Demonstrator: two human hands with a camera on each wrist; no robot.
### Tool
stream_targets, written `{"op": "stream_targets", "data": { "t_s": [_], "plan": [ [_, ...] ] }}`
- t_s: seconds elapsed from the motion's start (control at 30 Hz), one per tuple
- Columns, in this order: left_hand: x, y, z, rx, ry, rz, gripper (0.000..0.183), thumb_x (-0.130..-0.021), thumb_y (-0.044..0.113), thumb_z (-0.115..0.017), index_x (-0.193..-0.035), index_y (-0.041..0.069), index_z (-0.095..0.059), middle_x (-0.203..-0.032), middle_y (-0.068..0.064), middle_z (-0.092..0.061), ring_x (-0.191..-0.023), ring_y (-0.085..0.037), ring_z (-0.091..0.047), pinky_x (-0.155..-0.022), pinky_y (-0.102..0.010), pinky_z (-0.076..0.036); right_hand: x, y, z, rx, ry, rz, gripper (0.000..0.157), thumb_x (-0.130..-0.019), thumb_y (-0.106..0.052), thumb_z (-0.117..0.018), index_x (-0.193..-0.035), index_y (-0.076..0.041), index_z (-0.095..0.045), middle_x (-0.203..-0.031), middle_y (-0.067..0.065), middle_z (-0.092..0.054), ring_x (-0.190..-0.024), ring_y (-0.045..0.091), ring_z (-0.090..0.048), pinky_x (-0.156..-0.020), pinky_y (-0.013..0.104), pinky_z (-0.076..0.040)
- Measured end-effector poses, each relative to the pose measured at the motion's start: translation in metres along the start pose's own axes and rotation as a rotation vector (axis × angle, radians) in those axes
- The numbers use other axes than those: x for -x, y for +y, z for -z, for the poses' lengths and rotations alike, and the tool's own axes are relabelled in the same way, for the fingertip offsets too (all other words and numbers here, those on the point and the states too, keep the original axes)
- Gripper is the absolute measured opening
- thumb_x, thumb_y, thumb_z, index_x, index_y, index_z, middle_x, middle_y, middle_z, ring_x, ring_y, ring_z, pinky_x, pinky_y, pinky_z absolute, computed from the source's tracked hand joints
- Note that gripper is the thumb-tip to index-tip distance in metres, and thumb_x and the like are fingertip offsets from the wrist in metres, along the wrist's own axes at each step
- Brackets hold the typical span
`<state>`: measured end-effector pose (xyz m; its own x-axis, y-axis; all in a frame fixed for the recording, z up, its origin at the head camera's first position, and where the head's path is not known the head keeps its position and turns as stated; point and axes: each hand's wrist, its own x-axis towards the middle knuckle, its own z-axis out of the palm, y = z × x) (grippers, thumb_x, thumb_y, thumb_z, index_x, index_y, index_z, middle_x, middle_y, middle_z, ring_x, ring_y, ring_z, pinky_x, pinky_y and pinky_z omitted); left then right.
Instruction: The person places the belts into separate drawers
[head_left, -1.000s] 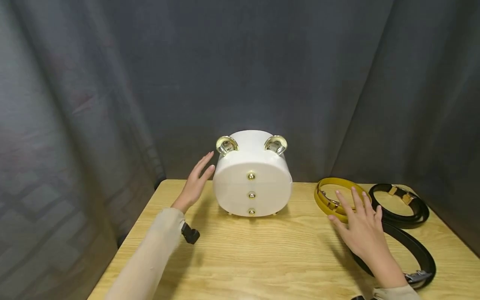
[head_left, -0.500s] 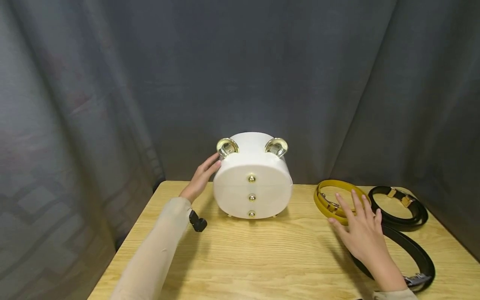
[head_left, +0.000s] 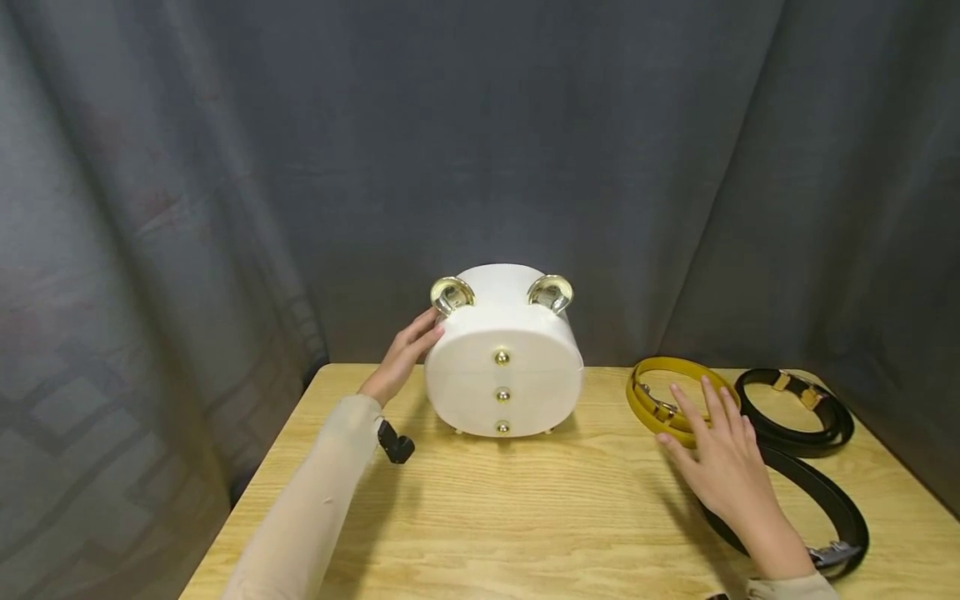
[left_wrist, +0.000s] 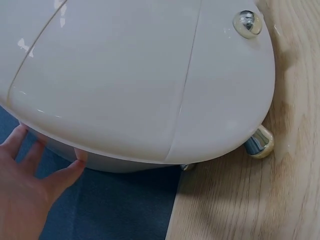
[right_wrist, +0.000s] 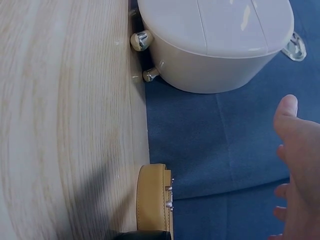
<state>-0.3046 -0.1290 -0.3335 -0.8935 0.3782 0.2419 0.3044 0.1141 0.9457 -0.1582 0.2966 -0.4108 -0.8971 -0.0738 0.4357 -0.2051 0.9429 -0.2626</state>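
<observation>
A white oval jewelry box (head_left: 480,400) with gold ear-shaped pieces on top and three gold knobs down its front stands at the table's far side. My left hand (head_left: 402,357) touches its left side just below the ear, fingers extended. In the left wrist view the fingertips of that hand (left_wrist: 35,177) rest against the side wall of the box (left_wrist: 130,75). My right hand (head_left: 723,467) is held with spread fingers above the belts at the right, holding nothing. Nearest to it are a coiled yellow belt (head_left: 643,408) and a black belt (head_left: 843,508) with a silver buckle.
Another coiled black belt (head_left: 802,444) with gold fittings lies at the far right. All stand on a light wooden table (head_left: 525,517). Behind its back edge hangs a dark grey curtain (head_left: 480,150).
My left hand has moved right and come against the side of the box, staying there over the last half second. The right hand has kept its place above the belts.
</observation>
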Motion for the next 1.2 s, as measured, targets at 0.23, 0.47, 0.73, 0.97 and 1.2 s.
{"op": "stream_targets", "data": {
  "t_s": [0.23, 0.47, 0.73, 0.97, 1.2],
  "plan": [
    [0.0, 0.004, 0.0, -0.05, 0.013, -0.024, 0.057, -0.103, 0.018, -0.048, -0.154, 0.001, -0.03, -0.163, -0.013, -0.016, -0.149, -0.03, -0.015, -0.116, -0.051, -0.024, -0.003, -0.002, 0.0, -0.021, -0.007, -0.008, 0.073, -0.102, -0.044, -0.053, -0.161, -0.028, -0.013, -0.164, 0.02, 0.003, -0.147, 0.047, 0.001, -0.109, 0.073, -0.004],
    [0.0, 0.004, 0.0, -0.076, 0.008, 0.004, 0.06, -0.104, 0.023, -0.044, -0.156, 0.002, -0.023, -0.165, -0.011, -0.012, -0.151, -0.028, -0.007, -0.119, -0.05, -0.015, -0.005, -0.008, 0.006, -0.047, 0.018, 0.0, 0.075, -0.1, -0.042, -0.057, -0.161, -0.025, -0.017, -0.164, 0.022, -0.001, -0.147, 0.046, -0.003, -0.112, 0.069, -0.004],
    [-0.004, -0.017, 0.003, -0.06, 0.013, 0.013, 0.059, -0.105, 0.026, -0.042, -0.158, 0.008, -0.022, -0.165, -0.007, -0.011, -0.151, -0.027, -0.005, -0.119, -0.052, -0.011, -0.006, -0.016, 0.011, -0.059, 0.083, 0.044, 0.074, -0.098, -0.039, -0.062, -0.159, -0.025, -0.024, -0.161, 0.022, -0.016, -0.147, 0.044, -0.012, -0.115, 0.065, -0.006],
    [-0.009, -0.032, 0.001, -0.03, 0.035, 0.002, 0.058, -0.105, 0.034, -0.043, -0.159, 0.02, -0.025, -0.164, 0.003, -0.015, -0.15, -0.02, -0.01, -0.118, -0.05, -0.018, -0.011, -0.032, 0.013, -0.044, 0.215, 0.097, 0.072, -0.09, -0.033, -0.074, -0.153, -0.022, -0.04, -0.15, 0.022, -0.04, -0.135, 0.046, -0.035, -0.108, 0.066, -0.025],
    [-0.007, -0.031, -0.002, -0.008, 0.052, 0.004, 0.059, -0.104, 0.038, -0.043, -0.159, 0.024, -0.024, -0.164, 0.002, -0.019, -0.149, -0.019, -0.015, -0.118, -0.05, -0.02, -0.021, -0.054, 0.008, -0.057, 0.285, 0.158, 0.069, -0.084, -0.025, -0.079, -0.146, -0.017, -0.05, -0.141, 0.021, -0.051, -0.128, 0.046, -0.045, -0.109, 0.058, -0.032]
  ]
}}
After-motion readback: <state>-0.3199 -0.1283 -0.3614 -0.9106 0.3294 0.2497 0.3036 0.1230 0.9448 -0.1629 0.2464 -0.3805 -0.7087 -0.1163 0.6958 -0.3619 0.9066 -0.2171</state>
